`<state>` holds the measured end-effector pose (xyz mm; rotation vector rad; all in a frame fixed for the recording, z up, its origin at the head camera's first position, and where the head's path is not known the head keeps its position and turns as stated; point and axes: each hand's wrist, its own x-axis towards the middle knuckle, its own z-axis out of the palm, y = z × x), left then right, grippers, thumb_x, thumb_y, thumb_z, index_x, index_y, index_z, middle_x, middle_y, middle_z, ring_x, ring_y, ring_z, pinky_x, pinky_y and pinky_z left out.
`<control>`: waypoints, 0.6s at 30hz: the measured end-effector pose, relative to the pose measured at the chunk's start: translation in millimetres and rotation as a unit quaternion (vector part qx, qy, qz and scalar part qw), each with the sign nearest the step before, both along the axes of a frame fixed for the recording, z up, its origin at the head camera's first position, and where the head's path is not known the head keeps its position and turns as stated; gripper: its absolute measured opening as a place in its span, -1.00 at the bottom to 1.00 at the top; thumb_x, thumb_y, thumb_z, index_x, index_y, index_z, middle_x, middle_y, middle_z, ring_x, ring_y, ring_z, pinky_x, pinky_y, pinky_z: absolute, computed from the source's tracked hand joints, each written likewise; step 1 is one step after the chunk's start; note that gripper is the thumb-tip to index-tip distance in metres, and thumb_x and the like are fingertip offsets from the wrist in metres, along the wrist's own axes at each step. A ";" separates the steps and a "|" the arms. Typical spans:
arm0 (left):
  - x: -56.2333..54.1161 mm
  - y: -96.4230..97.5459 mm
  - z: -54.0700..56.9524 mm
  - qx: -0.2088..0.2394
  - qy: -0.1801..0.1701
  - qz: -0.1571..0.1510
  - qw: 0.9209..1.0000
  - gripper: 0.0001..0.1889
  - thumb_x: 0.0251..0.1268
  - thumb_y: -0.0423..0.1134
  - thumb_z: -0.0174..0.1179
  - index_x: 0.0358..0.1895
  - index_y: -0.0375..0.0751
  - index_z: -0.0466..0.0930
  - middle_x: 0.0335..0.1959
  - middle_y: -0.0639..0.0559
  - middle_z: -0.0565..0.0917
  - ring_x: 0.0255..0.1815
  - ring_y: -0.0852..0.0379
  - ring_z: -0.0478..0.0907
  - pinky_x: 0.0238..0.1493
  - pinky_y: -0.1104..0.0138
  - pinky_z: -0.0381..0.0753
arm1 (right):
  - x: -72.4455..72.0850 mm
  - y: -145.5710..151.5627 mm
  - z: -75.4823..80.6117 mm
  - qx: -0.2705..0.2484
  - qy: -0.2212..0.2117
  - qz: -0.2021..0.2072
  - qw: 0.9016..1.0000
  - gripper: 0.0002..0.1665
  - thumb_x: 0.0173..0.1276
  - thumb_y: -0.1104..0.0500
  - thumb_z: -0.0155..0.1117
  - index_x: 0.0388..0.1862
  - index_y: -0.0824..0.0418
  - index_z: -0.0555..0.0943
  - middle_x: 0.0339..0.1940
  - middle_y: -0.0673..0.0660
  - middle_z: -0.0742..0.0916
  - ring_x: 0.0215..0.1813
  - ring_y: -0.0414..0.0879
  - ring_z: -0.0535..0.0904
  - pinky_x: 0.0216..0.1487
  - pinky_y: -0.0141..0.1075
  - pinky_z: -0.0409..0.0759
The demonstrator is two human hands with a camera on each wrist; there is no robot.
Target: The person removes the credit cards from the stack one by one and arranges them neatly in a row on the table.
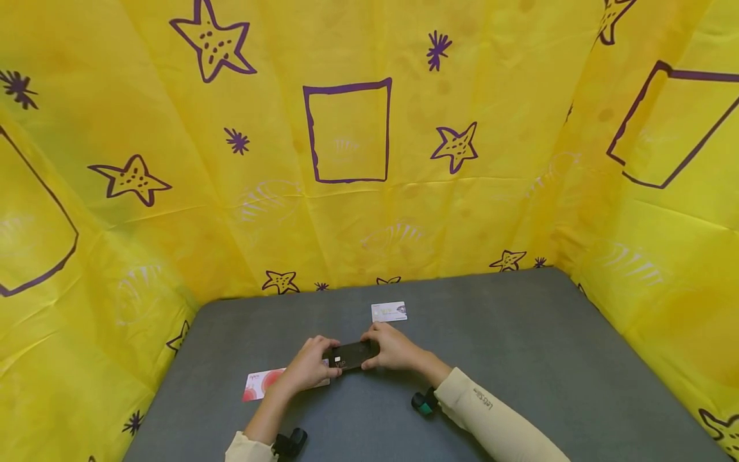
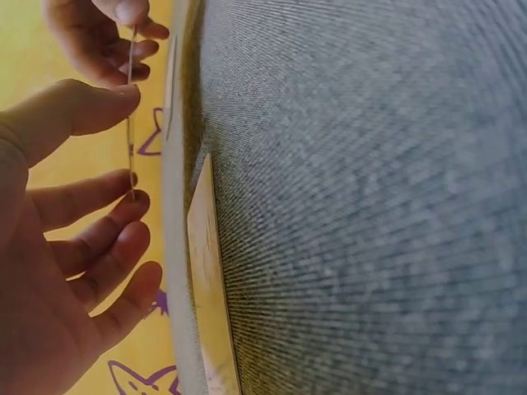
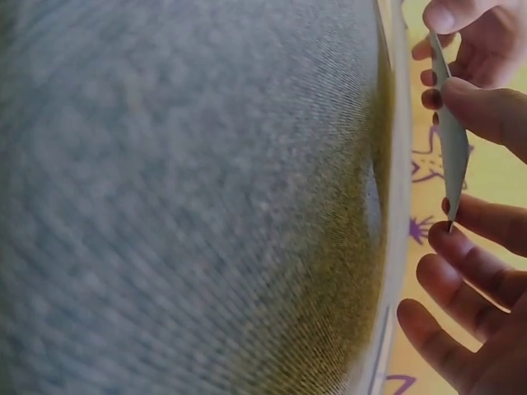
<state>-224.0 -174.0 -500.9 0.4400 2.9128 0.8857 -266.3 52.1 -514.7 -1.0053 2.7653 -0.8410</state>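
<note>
Black card [image 1: 353,356], one: held above the table [image 1: 496,346]; I see left hand [image 1: 307,366] and right hand [image 1: 395,348] each pinching an end, presumably for steadiness. White card [image 1: 389,312], one: flat beyond. Red-patterned card [image 1: 258,384], one: flat, partly behind the left hand.

A pale cream right sleeve [image 1: 501,420] carries small dark lettering [image 1: 482,398], seemingly "Let'sSlim", printed just behind the plain cuff. Only the end of the left sleeve [image 1: 248,449] shows, in matching cream. Each wrist wears a compact black device with rounded edges: the left wrist camera [image 1: 297,441] looks wholly black, the right wrist camera [image 1: 424,403] has a green patch. The left hand [image 1: 307,366] and right hand [image 1: 395,347] are bare.
</note>
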 end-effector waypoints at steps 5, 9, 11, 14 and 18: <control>-0.3 0.2 -4.5 -0.023 0.012 -0.010 1.000 -0.49 -0.16 -0.22 0.52 -0.02 -0.24 0.64 -0.17 -0.02 0.60 -0.13 0.08 0.40 -0.12 0.20 0.43 | 1.7 -1.3 -2.6 0.022 -0.001 -0.001 1.000 -0.40 0.03 -0.08 0.55 0.04 0.14 0.66 -0.17 -0.05 0.58 -0.14 -0.22 0.45 -0.06 -0.36 0.46; 0.9 -0.9 -5.2 -0.035 0.020 -0.026 0.999 -0.61 -0.13 -0.27 0.45 -0.12 -0.26 0.67 -0.23 -0.02 0.62 -0.16 0.08 0.41 -0.13 0.21 0.44 | 3.2 -3.3 -3.7 0.051 0.030 0.010 0.998 -0.50 0.07 -0.04 0.51 -0.03 0.14 0.69 -0.20 -0.04 0.60 -0.13 -0.19 0.46 -0.09 -0.36 0.46; 1.2 -1.9 -5.6 -0.042 0.025 -0.034 0.998 -0.66 -0.12 -0.28 0.42 -0.17 -0.27 0.69 -0.25 -0.02 0.62 -0.17 0.07 0.41 -0.12 0.21 0.44 | 3.6 -4.8 -4.2 0.068 0.047 0.017 0.996 -0.55 0.09 -0.02 0.49 -0.06 0.13 0.71 -0.20 -0.03 0.62 -0.12 -0.18 0.47 -0.09 -0.36 0.47; 1.2 -2.1 -7.1 -0.050 0.029 -0.040 0.998 -0.66 -0.15 -0.27 0.43 -0.19 -0.26 0.70 -0.25 -0.02 0.63 -0.16 0.07 0.42 -0.12 0.19 0.46 | 4.1 -6.6 -4.7 0.085 0.059 0.024 0.994 -0.57 0.08 -0.04 0.50 -0.09 0.11 0.72 -0.20 -0.04 0.63 -0.14 -0.18 0.48 -0.10 -0.37 0.48; 1.4 -2.6 -7.0 -0.058 0.027 -0.047 0.997 -0.59 -0.19 -0.21 0.49 -0.15 -0.23 0.70 -0.22 -0.03 0.62 -0.15 0.06 0.42 -0.12 0.15 0.45 | 5.5 -11.1 -4.2 0.108 0.072 0.029 0.991 -0.53 0.00 -0.09 0.54 -0.12 0.08 0.73 -0.25 -0.05 0.60 -0.19 -0.19 0.46 -0.16 -0.37 0.46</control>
